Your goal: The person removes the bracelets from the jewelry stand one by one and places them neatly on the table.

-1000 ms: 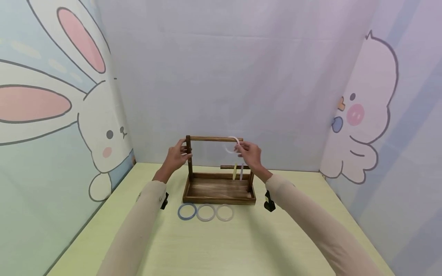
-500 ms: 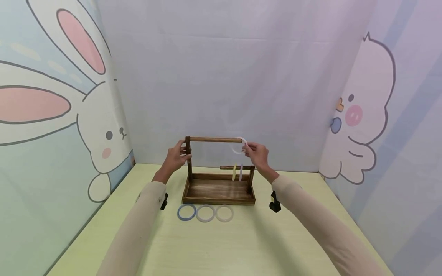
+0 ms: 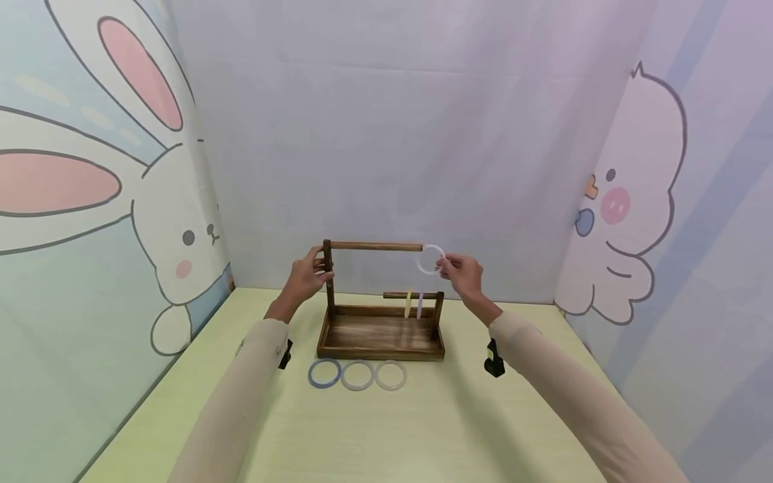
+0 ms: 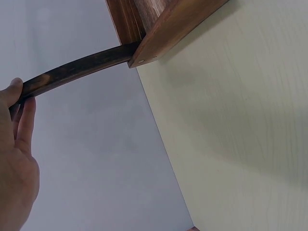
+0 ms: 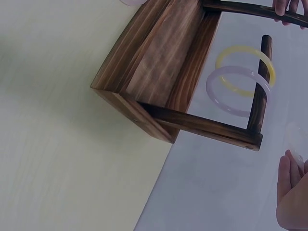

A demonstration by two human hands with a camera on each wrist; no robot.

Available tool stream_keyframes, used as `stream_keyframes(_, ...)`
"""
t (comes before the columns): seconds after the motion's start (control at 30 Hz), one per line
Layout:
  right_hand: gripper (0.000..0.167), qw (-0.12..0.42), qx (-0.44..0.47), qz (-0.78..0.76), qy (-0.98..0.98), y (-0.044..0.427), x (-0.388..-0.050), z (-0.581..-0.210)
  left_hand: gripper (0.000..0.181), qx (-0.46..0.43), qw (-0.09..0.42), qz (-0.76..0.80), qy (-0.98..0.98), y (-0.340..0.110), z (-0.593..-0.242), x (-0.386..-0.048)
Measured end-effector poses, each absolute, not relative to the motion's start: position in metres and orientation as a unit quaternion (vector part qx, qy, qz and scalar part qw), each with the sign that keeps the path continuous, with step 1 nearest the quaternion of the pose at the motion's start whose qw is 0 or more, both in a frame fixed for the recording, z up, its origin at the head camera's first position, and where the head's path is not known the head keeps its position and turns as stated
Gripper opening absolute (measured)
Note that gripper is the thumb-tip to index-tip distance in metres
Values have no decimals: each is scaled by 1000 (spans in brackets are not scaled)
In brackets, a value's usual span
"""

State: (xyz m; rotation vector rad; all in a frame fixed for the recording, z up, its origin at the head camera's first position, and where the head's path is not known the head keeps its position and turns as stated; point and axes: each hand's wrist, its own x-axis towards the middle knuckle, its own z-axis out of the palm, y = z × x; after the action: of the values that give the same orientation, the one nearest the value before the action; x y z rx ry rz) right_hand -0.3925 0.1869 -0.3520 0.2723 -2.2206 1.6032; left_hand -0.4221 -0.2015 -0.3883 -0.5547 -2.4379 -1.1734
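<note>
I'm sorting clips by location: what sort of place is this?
Probably a small staged indoor booth: a pale yellow-green tabletop faces a plain lilac-grey cloth backdrop, with a large white cartoon rabbit printed alongside.

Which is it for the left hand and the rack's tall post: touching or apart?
Touching: the left wrist view shows the left hand pinching the tall post between thumb and fingers.

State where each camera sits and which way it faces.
Head: worn on the head, facing forward and down at the wooden rack; both sleeves, left hand and right hand show.
Left wrist: worn there, facing the tall post; left hand shows.
Right wrist: worn there, facing tray and yellow ring; both hands partly show.
Head and right wrist share the yellow ring.
</note>
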Motion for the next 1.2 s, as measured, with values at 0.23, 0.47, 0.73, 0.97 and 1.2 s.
stream_keyframes(0.23,28,187,92,569,-795,194,-385,-354,67,-195,184,-424,-865,-202,-390,-423)
stream_keyframes(0.47,25,171,102,573,-795,201,-377,-359,68,-195,183,-419,-868,-202,-390,-420)
stream_keyframes(0.73,29,138,103,596,-784,208,-361,-362,68,-195,184,-419,-867,-202,-388,-421)
stream_keyframes(0.97,32,80,100,624,-771,213,-344,-370,68,-196,184,-422,-866,-202,-388,-421)
stream_keyframes(1.2,35,20,116,639,-760,216,-327,-375,67,-196,188,-411,-870,-201,-387,-420)
